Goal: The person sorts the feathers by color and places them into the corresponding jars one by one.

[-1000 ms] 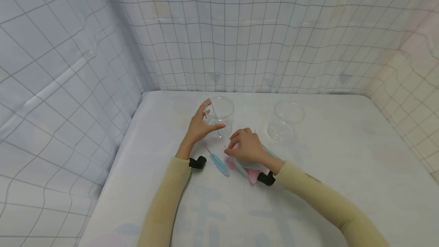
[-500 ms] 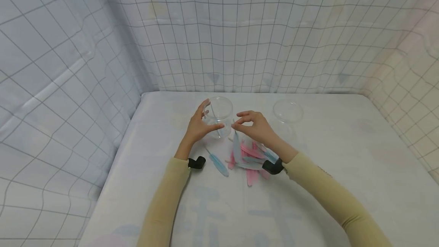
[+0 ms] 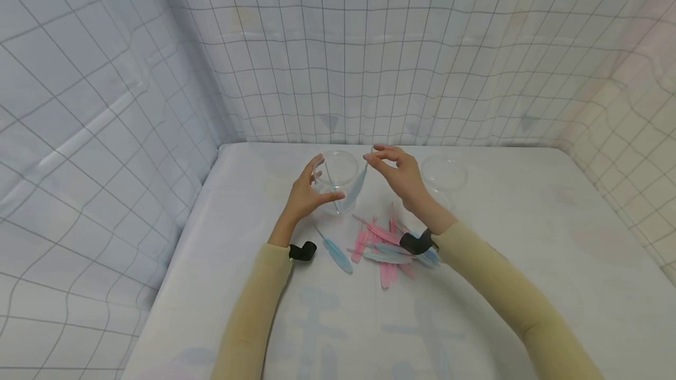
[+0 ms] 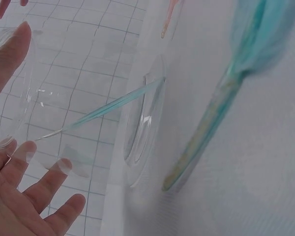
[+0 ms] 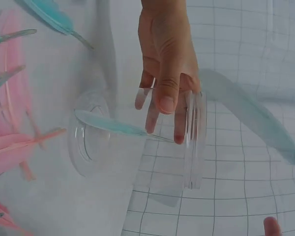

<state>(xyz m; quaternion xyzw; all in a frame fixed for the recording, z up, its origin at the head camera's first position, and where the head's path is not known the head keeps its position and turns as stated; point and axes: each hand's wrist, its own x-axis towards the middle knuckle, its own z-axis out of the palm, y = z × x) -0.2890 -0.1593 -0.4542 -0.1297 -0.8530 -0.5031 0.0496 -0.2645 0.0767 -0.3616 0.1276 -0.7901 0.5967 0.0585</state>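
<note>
A clear jar [image 3: 343, 177] stands upright near the back of the table, with one blue feather [image 4: 105, 108] leaning inside it. My left hand [image 3: 306, 197] holds the jar from its left, thumb across the front and fingers round the back. Between thumb and index finger, my right hand [image 3: 401, 177] pinches a pale blue feather [image 5: 258, 120] by its quill. That feather hangs slanting down to the left, its soft end at the jar's rim in the right wrist view.
Pink and blue feathers [image 3: 385, 257] lie in a loose pile in front of the right forearm. A single blue feather [image 3: 337, 255] lies left of the pile. Another clear jar [image 3: 445, 173], partly hidden by the right hand, stands at the right. Grid-patterned cloth [image 3: 338, 75] closes off the back.
My right hand has lifted the pale blue feather out of the pile and carried it up beside the jar's rim. The left hand has stayed on the jar.
</note>
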